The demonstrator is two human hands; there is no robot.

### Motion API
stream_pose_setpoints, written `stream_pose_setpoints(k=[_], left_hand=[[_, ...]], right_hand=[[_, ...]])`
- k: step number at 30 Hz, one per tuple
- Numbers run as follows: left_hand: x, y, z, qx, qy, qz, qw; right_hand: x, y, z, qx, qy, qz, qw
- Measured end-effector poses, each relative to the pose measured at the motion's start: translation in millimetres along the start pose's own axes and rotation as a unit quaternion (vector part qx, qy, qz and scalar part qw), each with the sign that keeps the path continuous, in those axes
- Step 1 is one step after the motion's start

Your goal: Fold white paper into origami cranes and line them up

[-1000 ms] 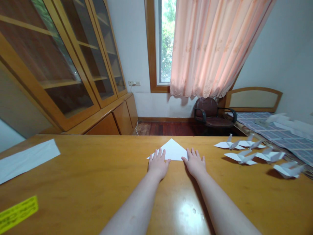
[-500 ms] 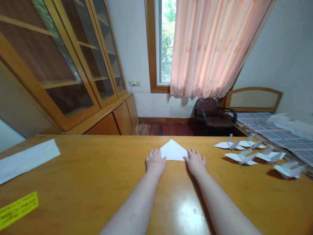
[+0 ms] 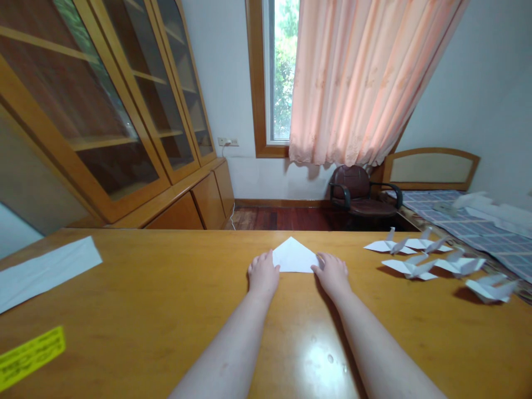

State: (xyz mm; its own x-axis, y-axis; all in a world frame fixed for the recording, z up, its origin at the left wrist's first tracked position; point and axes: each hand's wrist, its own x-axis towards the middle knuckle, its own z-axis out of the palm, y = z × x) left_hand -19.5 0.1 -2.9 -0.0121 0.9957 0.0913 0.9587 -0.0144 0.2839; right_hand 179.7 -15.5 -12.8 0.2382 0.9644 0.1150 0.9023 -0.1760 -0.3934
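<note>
A folded white sheet of paper (image 3: pixel 294 257) lies near the table's far edge, its point facing away from me and its straight edge toward me. My left hand (image 3: pixel 264 272) is closed at its left corner, thumb on the paper and fingers drawn together. At the right corner, my right hand (image 3: pixel 331 272) grips in the same way, its thumb at the lower edge. The undersides of both hands are hidden.
Several folded paper cranes (image 3: pixel 409 267) stand on the right of the wooden table (image 3: pixel 166 310). At the left lie a white paper strip (image 3: pixel 50 271) and a yellow label (image 3: pixel 33 354). Beyond are a glass-door cabinet (image 3: pixel 166 177), an armchair (image 3: pixel 353 191) and a bed (image 3: pixel 457 208).
The fingers of both hands, spread half a second ago, have drawn together at the paper's corners. The paper stays in nearly the same place.
</note>
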Motion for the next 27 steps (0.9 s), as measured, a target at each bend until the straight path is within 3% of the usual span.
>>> stream_pose_setpoints(k=[10,18,27], left_hand=[[-1.0,0.1,-3.4,-0.013,0.021,0.006,1.0],[0.7,-2.3,-4.2,-0.012,-0.02,0.035,0.999],[-1.6,2.8,-8.3,-0.013,-0.026,0.042,0.999]], right_hand=[[0.6,-0.2,0.2,-0.003,0.027,0.021,0.999],[1.4,-0.3,-0.6,-0.02,0.021,0.048,0.998],[-0.8,-2.5,-6.4,-0.018,0.022,0.015,0.999]])
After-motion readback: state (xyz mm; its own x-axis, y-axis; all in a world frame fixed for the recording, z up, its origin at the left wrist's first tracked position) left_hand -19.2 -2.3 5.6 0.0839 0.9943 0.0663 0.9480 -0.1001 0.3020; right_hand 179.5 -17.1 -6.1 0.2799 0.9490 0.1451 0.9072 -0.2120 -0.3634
